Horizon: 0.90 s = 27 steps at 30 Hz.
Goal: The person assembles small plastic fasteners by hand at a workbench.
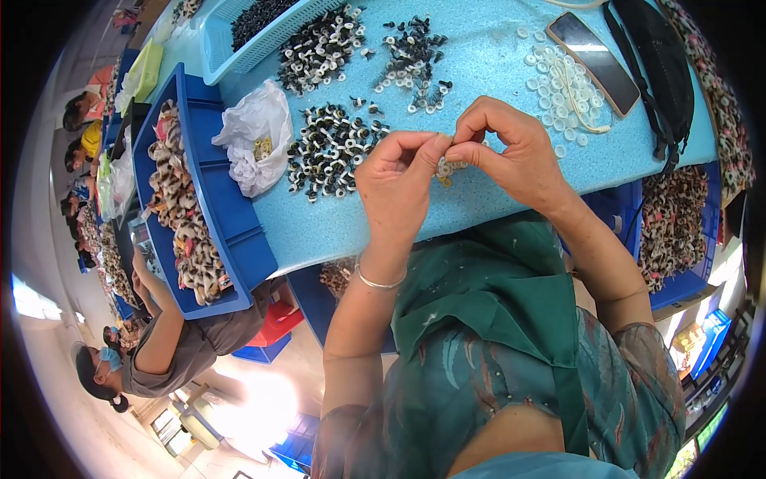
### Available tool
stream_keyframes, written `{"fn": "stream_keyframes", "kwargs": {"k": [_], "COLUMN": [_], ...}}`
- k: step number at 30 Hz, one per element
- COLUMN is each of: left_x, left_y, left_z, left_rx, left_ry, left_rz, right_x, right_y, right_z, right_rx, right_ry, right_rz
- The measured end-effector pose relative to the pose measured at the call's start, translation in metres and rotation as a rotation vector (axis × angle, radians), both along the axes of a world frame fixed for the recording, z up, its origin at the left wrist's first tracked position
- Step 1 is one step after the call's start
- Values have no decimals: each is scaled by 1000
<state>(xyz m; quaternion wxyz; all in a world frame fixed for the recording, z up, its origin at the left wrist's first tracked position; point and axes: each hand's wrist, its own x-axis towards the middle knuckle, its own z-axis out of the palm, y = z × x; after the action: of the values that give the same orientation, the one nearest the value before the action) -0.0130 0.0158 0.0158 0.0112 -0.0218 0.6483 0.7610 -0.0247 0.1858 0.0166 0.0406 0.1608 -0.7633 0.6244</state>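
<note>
My left hand [395, 180] and my right hand [515, 152] meet over the near part of the blue table [311, 235]. Both are closed in a pinch, thumb against forefinger, with the tips touching. Whatever they hold between them is too small and covered to name. Just below the fingertips lie a few small yellowish pieces [445, 177]. Left of my left hand spreads a pile of small black-and-white stemmed pieces [331, 152]. Farther off are a second such pile [319, 48] and a looser black one [411, 52]. Translucent cup-shaped discs [550, 88] lie beyond my right hand.
A crumpled white plastic bag [259, 136] sits beside a blue bin [259, 247] of spotted plush pieces [187, 215]. A light-blue basket [211, 48] stands at the far left. A phone [594, 60] and black pouch [658, 64] lie far right. Another person [191, 343] works at left.
</note>
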Motion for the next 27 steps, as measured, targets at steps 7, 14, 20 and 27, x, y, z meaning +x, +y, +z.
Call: {"fn": "stream_keyframes", "kwargs": {"k": [7,14,20,27], "left_x": [19,26,17,-5], "left_y": [-6,-11,-15,-40], "left_z": [-5,-10,-12,-15], "left_rx": [56,104,37,-862], "left_ry": [-27,-47,20,591], "left_rz": [-56,-58,-66,103], "right_x": [7,10,1,-58], "right_y": [0,0,1,13], "right_z": [-3,-1,-5,-15], "right_rx": [13,65,76,465], "right_ry": [5,-46,-50,292], "right_rz": [54,148,195,-33]}}
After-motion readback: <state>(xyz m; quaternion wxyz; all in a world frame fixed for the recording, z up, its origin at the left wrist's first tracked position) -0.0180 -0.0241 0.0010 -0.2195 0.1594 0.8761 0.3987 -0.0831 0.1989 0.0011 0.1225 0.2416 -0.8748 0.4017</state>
